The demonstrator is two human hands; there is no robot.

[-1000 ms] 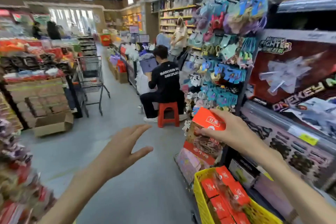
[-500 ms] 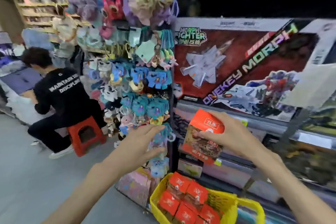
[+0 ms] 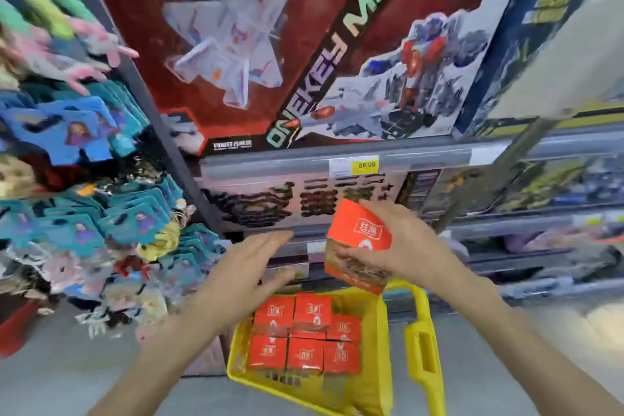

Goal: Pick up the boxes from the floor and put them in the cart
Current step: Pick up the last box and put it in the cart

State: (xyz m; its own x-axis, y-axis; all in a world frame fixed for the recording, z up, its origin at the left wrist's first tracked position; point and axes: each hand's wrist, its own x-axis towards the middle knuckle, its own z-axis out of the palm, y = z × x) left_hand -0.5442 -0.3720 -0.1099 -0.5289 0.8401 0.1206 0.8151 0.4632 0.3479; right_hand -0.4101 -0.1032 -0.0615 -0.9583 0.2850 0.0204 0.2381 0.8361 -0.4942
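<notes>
My right hand (image 3: pixel 401 246) grips an orange-red box (image 3: pixel 359 240) with a food picture on its lower face, held tilted just above the far rim of a yellow cart basket (image 3: pixel 388 378). Several matching red boxes (image 3: pixel 305 338) stand packed in rows inside the basket. My left hand (image 3: pixel 246 277) hovers flat with straight fingers to the left of the held box, above the basket's left side, holding nothing.
Store shelves (image 3: pixel 337 162) with large toy boxes rise right behind the basket. A rack of hanging blue-carded toys (image 3: pixel 101 213) crowds the left. The basket's yellow handle (image 3: pixel 420 344) sticks up on its right. Grey floor (image 3: pixel 489 365) lies around it.
My view has swung right and down, so the basket now sits below my hands. The held box has come over the basket's far rim, and my left hand has drawn closer to it.
</notes>
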